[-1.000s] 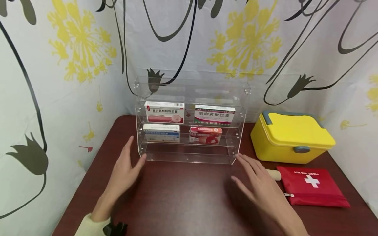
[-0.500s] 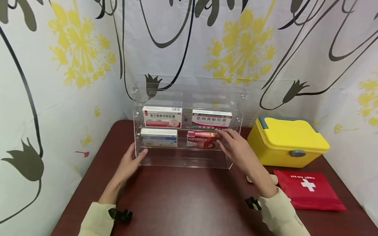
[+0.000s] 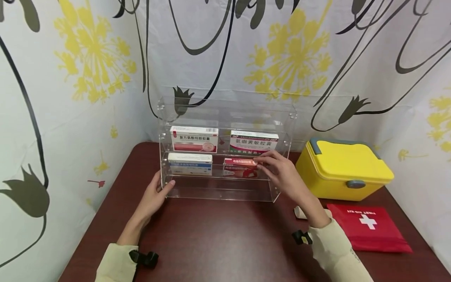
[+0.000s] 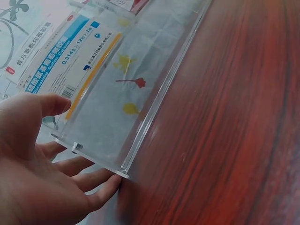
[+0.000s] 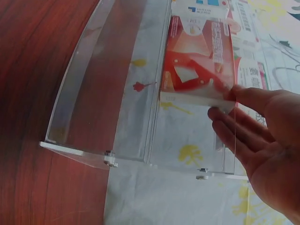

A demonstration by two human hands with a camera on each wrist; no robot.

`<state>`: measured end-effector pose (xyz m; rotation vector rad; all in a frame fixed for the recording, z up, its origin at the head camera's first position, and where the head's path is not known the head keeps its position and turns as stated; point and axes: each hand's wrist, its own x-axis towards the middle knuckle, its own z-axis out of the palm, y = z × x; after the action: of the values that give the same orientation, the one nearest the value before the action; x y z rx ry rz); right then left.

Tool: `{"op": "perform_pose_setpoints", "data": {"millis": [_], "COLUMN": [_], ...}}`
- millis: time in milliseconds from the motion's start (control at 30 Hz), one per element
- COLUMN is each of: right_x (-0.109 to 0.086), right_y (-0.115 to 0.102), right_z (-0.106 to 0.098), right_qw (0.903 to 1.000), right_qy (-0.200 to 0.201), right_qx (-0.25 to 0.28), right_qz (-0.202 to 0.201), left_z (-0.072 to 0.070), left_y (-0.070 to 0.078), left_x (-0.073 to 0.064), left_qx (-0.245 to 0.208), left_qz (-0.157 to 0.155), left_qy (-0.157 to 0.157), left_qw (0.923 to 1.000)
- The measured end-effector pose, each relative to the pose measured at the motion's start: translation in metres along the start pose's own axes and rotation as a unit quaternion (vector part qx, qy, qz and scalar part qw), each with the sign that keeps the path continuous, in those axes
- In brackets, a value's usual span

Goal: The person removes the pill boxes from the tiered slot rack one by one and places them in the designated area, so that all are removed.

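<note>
A clear acrylic display rack (image 3: 222, 193) stands on the table, with medicine boxes on two of its tiers. My left hand (image 3: 155, 194) holds the rack's left side panel, thumb on the inner side and fingers outside, as the left wrist view shows. My right hand (image 3: 283, 174) reaches into the lower tier and pinches the right end of a red medicine box (image 3: 239, 168) between thumb and fingertips; the box sits on its shelf. Left of it is a white-and-blue medicine box (image 4: 70, 61). Above are a white-and-red medicine box (image 3: 194, 139) and a white, green and pink one (image 3: 253, 141).
To the right stands a yellow lidded case (image 3: 349, 168). A red first aid pouch (image 3: 368, 227) lies before it, and a pale roll (image 3: 301, 212) is partly behind my right forearm. A patterned curtain (image 3: 211, 58) hangs behind the dark wood table (image 3: 218, 243).
My left hand has moved onto the rack's left side. My right hand has come up from the rack's lower right corner to the red medicine box and taken hold of its end.
</note>
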<state>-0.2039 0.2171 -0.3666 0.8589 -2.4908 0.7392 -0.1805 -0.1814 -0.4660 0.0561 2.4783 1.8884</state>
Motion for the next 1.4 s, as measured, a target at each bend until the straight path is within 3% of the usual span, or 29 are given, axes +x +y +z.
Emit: {"op": "perform_pose_setpoints", "data": {"millis": [200,400,600,900,1067,1233,1400], "right_x": [0.004,0.003,0.001,0.007,0.013,0.016,0.016], "right_y": [0.007,0.010,0.011,0.012,0.005,-0.003,-0.009], "right_z": [-0.002,-0.007,-0.007,-0.014,-0.029,-0.044,-0.055], "right_qw": [0.9992,0.9965,0.9927,0.9937,0.9944,0.9960,0.9958], "right_qy": [-0.011,-0.027,-0.011,0.031,0.053,0.068,0.072], "right_qx": [0.036,0.073,0.108,0.105,0.091,0.056,0.055], "right_qz": [-0.011,0.032,0.052,0.028,0.010,0.014,0.012], "left_z": [-0.002,-0.002,-0.002,-0.004,-0.004,-0.004,-0.003], "left_y": [0.006,0.000,-0.001,-0.002,-0.001,-0.002,-0.003], "left_x": [-0.002,0.001,0.002,0.002,0.002,0.002,0.002], "left_qx": [-0.001,0.004,-0.003,-0.002,0.000,0.003,0.004], "left_qz": [0.000,-0.003,0.000,-0.006,-0.004,-0.002,-0.003], "left_qy": [-0.004,-0.001,-0.008,-0.007,-0.006,-0.007,-0.010], "left_qw": [1.0000,1.0000,1.0000,1.0000,1.0000,1.0000,0.9999]}}
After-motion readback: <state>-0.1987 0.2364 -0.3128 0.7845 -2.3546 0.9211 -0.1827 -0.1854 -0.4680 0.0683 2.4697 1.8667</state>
